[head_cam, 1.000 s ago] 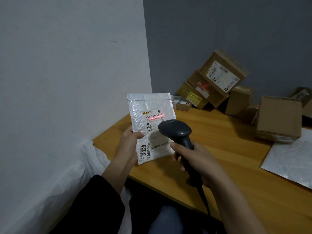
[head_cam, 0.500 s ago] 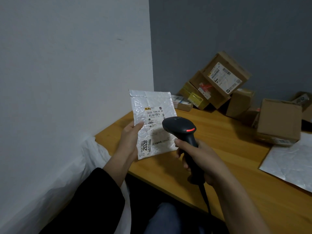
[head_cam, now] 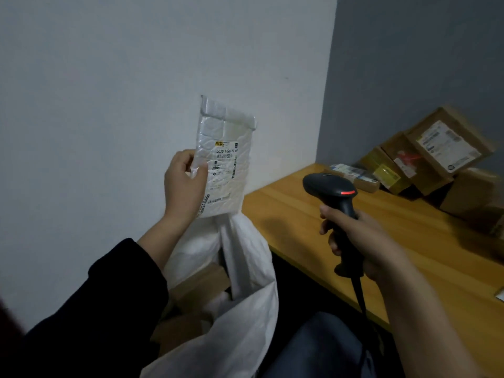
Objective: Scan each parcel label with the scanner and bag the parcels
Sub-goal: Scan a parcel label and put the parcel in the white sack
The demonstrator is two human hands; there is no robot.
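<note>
The wooden table [head_cam: 409, 255] stands just to the right of the white bag [head_cam: 245, 309], and the bag's mouth is open. Far to the right of the bag, a pile of brown boxes [head_cam: 425, 159] waits at the back of the table. A second ago the padded parcel [head_cam: 226, 159] was out to the right of the bag, in front of the scanner [head_cam: 335, 197], with a red line on its label [head_cam: 225, 170]. Now the parcel is up above the bag's mouth, and the scanner points away from it. So the scan looks done, and I think this parcel goes into the bag next. The left hand [head_cam: 185, 184] pinches the parcel's left edge with thumb and fingers. The right hand [head_cam: 357, 241], to the right of the bag, is wrapped tight round the scanner's handle. A small red light glows on the scanner's head. The bottom of the bag is cut off. Brown boxes [head_cam: 201, 285] inside it are half hidden. The label's small words are too tiny to read.
</note>
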